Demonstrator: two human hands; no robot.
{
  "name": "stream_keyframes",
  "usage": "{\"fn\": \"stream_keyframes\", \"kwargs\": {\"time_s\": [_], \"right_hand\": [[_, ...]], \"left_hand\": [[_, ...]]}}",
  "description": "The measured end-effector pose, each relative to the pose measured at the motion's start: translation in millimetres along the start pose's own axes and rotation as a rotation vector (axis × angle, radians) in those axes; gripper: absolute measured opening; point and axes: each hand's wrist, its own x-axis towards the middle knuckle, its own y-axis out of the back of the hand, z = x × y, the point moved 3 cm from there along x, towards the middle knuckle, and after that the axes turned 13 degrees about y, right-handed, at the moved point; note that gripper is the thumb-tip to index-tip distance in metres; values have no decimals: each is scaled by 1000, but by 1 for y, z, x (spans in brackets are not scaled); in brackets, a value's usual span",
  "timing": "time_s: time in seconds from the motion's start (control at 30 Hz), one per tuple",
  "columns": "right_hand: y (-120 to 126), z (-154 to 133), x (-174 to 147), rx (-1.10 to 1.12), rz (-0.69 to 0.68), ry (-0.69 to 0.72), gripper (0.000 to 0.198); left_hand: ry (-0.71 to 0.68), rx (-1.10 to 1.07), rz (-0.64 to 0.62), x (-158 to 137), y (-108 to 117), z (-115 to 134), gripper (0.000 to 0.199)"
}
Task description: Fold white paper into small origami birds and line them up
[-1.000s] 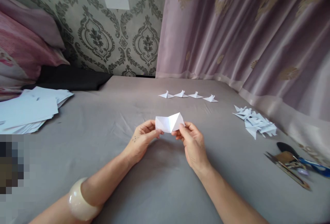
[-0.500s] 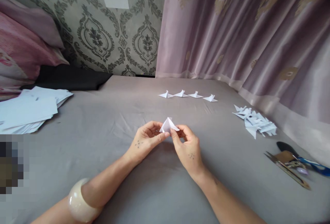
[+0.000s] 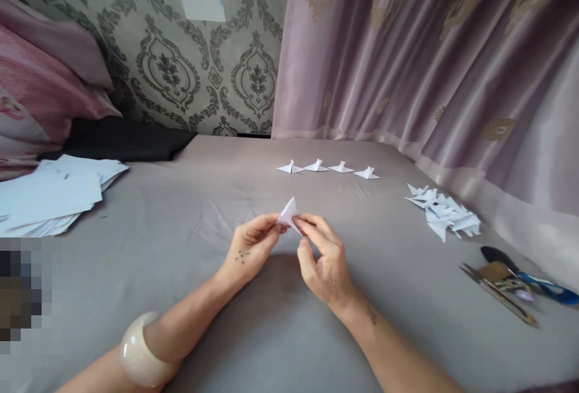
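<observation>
A small piece of folded white paper (image 3: 287, 212) is raised off the grey sheet, one sharp point upward and another pointing down to the right. My left hand (image 3: 253, 242) pinches its left side between thumb and fingers. With bent fingers, my right hand (image 3: 326, 257) grips its right edge; the right thumb sits lower, near the bottom point. Beyond the hands, several folded paper birds (image 3: 318, 166) stand in a row.
Loose white paper sheets (image 3: 54, 191) are stacked at the left beside a black cloth (image 3: 131, 138). To the right lie a heap of folded paper pieces (image 3: 450, 212), blue-handled scissors (image 3: 543, 286) and a pointed, pencil-like tool (image 3: 502, 296). A curtain (image 3: 362, 61) hangs behind.
The folded paper has turned from a wide, spread shape to a narrower, upright one. My right thumb has come down off its front, and the right fingers have moved onto its right edge.
</observation>
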Motion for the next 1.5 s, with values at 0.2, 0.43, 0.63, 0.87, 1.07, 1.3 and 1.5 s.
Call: {"fn": "stream_keyframes", "kwargs": {"time_s": [0.2, 0.43, 0.63, 0.87, 1.07, 1.3, 1.5], "right_hand": [[2, 7, 2, 118, 53, -184, 21], [-2, 7, 4, 299, 101, -333, 22], [-2, 4, 3, 521, 46, -447, 29], [-14, 19, -4, 802, 220, -680, 23], [-14, 22, -4, 815, 307, -794, 29], [-8, 22, -6, 495, 213, -651, 31], [-8, 14, -4, 389, -39, -515, 36]], "left_hand": [[-157, 276, 7, -8, 1, 2, 24], [-399, 464, -31, -13, 0, -1, 40], [-451, 547, 66, -11, 1, -7, 40], [-382, 486, 154, -7, 3, 2, 25], [-196, 380, 135, -4, 6, 2, 20], [-6, 80, 100, 2, 6, -2, 14], [238, -222, -5, 5, 3, -7, 29]]}}
